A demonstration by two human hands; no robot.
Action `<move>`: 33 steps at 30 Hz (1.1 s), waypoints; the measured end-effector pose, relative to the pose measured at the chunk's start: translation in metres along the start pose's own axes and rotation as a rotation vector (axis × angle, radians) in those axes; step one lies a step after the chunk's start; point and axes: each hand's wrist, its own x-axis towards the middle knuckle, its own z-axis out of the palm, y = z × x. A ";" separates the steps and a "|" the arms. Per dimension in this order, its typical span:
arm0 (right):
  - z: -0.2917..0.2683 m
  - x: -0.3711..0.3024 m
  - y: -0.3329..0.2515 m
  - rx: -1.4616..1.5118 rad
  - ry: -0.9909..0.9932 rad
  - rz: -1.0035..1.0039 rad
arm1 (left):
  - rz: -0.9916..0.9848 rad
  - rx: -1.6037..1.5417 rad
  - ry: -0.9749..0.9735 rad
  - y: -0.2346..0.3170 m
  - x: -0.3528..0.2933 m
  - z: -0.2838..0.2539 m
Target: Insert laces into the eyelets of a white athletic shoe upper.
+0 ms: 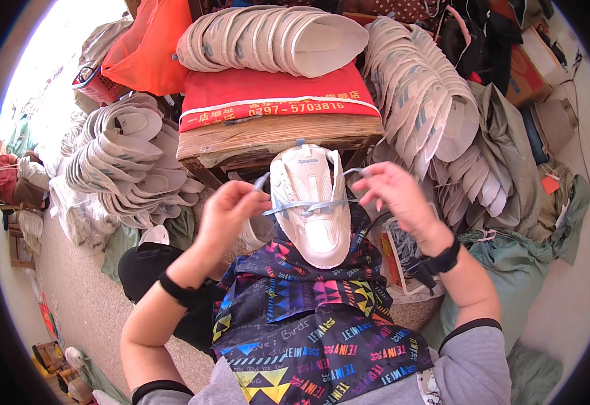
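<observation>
A white shoe upper (pixel 316 233) rests on my lap, its toe toward me and its tongue leaning against the wooden bench. Across its lower eyelets runs a light-blue shoelace (pixel 318 204). On the upper's left side my left hand (pixel 231 210) pinches one part of the lace between thumb and fingertips. Over on the right, my right hand (pixel 397 196) holds another stretch of it at the fingertips, its other fingers loosely curled. A patterned dark apron (pixel 322 331) lies beneath the upper.
Ahead stands a wooden bench (pixel 274 140) with a red cloth (pixel 274 101) and a row of nested uppers (pixel 261 40) on top. More stacked uppers (pixel 416 88) lean at the right, and others (pixel 116 152) pile up at the left. A green sack (pixel 504 270) sits beside my right arm.
</observation>
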 end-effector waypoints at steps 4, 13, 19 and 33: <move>0.026 0.002 0.031 -0.165 -0.096 -0.096 | 0.031 0.155 0.001 -0.026 0.003 0.026; 0.025 -0.006 0.029 -0.482 0.021 -0.274 | -0.139 0.303 -0.100 -0.018 -0.011 0.043; 0.031 -0.010 0.019 -0.545 0.033 -0.266 | -0.086 0.266 -0.057 -0.022 -0.013 0.041; 0.033 0.004 -0.010 -0.816 -0.120 -0.191 | -0.180 0.164 -0.082 -0.022 -0.012 0.043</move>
